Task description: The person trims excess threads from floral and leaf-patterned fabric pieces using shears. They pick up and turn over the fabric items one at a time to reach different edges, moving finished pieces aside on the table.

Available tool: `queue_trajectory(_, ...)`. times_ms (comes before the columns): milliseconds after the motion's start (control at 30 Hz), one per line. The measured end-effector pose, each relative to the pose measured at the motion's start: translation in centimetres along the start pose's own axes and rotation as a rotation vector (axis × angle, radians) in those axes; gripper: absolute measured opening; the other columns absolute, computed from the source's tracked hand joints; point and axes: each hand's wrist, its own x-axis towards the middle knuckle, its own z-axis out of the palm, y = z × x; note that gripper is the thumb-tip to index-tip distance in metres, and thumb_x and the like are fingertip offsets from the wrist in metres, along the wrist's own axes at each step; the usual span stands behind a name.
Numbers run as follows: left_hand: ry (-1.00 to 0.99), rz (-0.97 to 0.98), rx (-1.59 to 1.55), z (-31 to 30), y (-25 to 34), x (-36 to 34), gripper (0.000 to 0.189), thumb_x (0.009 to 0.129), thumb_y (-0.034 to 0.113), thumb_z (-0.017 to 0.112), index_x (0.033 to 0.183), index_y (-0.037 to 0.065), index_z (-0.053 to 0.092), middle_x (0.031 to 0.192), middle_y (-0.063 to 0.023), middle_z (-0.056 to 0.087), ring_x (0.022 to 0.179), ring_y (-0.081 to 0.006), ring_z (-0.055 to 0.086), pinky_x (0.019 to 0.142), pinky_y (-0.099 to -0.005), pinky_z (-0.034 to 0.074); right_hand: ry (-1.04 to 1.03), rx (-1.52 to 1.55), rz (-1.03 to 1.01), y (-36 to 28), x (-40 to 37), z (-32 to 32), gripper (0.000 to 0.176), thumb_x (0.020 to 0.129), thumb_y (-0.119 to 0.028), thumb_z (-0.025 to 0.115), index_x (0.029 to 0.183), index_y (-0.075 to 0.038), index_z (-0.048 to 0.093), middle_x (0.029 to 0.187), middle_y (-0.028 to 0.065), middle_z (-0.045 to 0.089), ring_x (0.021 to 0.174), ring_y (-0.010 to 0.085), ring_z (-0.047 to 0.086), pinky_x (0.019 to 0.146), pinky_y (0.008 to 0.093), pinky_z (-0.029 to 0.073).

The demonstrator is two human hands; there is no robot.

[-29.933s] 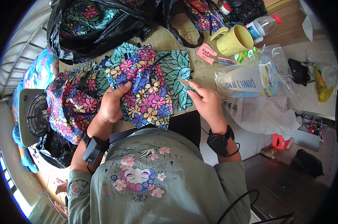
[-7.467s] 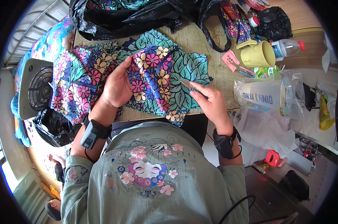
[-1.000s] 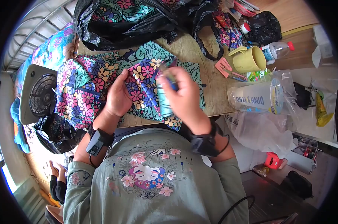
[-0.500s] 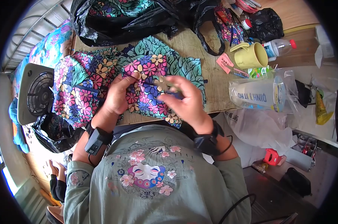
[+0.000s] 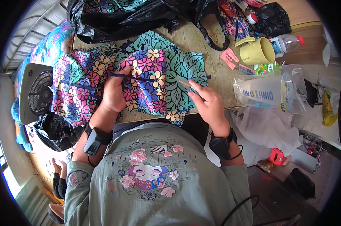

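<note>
My left hand point(image 5: 115, 92) is closed on the left edge of a floral fabric piece point(image 5: 145, 90), pink, blue and cream, lying on the table. From its fingers a narrow dark blue strap point(image 5: 136, 77) stretches right across the flowers. To the right, my right hand point(image 5: 209, 107) pinches a small pair of thread snips point(image 5: 186, 83), silver-bladed with a bit of blue; most of it is hidden by the fingers. The blades lie over teal leaf-print fabric point(image 5: 185, 69), apart from the strap. A folded pile of floral pieces point(image 5: 77, 90) lies beside my left forearm.
Behind the fabric lies a black plastic bag point(image 5: 91, 28) with more printed cloth. At the right are a yellow mug point(image 5: 257, 52), a plastic bottle point(image 5: 287, 43) and a clear bag-wrapped cup point(image 5: 263, 92). A fan point(image 5: 38, 92) stands left. The wooden table's point(image 5: 217, 84) front edge is near my body.
My right hand has moved right with the snips, away from the floral piece. The dark blue strap now shows stretched out from my left hand, which has shifted slightly left.
</note>
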Motion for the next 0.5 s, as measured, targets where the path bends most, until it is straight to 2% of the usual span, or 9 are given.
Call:
queue_trajectory(167, 0.05, 0.034, 0.034, -1.3, -0.5, 0.5, 0.032, 0.095, 0.02, 0.044, 0.114, -0.001, 0.06, 0.11, -0.0098, 0.066, 0.101, -0.0196, 0.062, 0.093, -0.0343, 0.048, 0.003, 0.032, 0.039, -0.1, 0.4, 0.2, 0.035, 0.084, -0.018, 0.07, 0.119, -0.014, 0.066, 0.062, 0.0077, 0.05, 0.055, 0.0186, 0.048, 0.054, 0.0312, 0.039)
queue_trajectory(300, 0.039, 0.046, 0.038, -1.4, -0.5, 0.5, 0.037, 0.097, 0.02, 0.037, 0.122, -0.002, 0.055, 0.115, -0.0132, 0.064, 0.104, -0.0229, 0.063, 0.095, -0.0371, 0.049, -0.029, 0.055, 0.048, -0.2, 0.6, 0.1, 0.034, 0.084, -0.018, 0.07, 0.118, -0.013, 0.066, 0.063, 0.008, 0.051, 0.056, 0.0187, 0.049, 0.054, 0.0312, 0.04)
queue_trajectory(400, 0.072, 0.059, 0.034, -1.2, -0.5, 0.4, 0.032, 0.095, 0.02, 0.045, 0.114, -0.001, 0.06, 0.111, -0.0101, 0.065, 0.103, -0.0197, 0.062, 0.094, -0.034, 0.047, -0.031, 0.056, 0.061, -0.1, 0.7, 0.2, 0.034, 0.085, -0.019, 0.069, 0.118, -0.013, 0.066, 0.064, 0.0084, 0.053, 0.056, 0.0189, 0.05, 0.055, 0.0311, 0.041)
queue_trajectory(500, 0.047, 0.058, 0.032, -1.1, -0.4, 0.3, 0.032, 0.095, 0.02, 0.044, 0.114, -0.001, 0.06, 0.111, -0.0103, 0.065, 0.102, -0.0199, 0.062, 0.093, -0.0341, 0.048, -0.039, 0.057, 0.073, -0.1, 0.7, 0.3, 0.034, 0.085, -0.019, 0.069, 0.118, -0.012, 0.066, 0.066, 0.0089, 0.054, 0.057, 0.0191, 0.05, 0.055, 0.031, 0.041)
